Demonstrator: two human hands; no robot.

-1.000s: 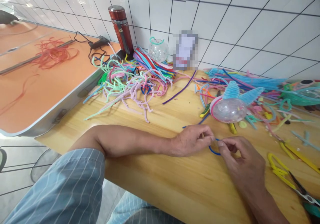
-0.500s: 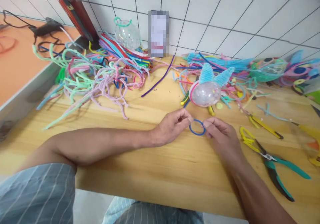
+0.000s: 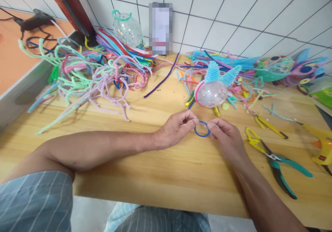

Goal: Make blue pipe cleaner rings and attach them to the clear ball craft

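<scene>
A small ring of blue pipe cleaner is pinched between both my hands just above the wooden table. My left hand grips its left side with thumb and forefinger, the forearm lying flat on the table. My right hand pinches the ring's right side. Just behind the hands sits a clear glittery ball with light blue fuzzy ears.
A tangle of pastel pipe cleaners covers the left back of the table, with more strands and finished figures at the right. Teal-handled pliers, yellow-handled scissors, a yellow glue gun, a clear ball, a red flask.
The blue pipe cleaner went from an open curve to a closed ring between my fingertips. The view swung right and down, bringing the pliers and glue gun into sight.
</scene>
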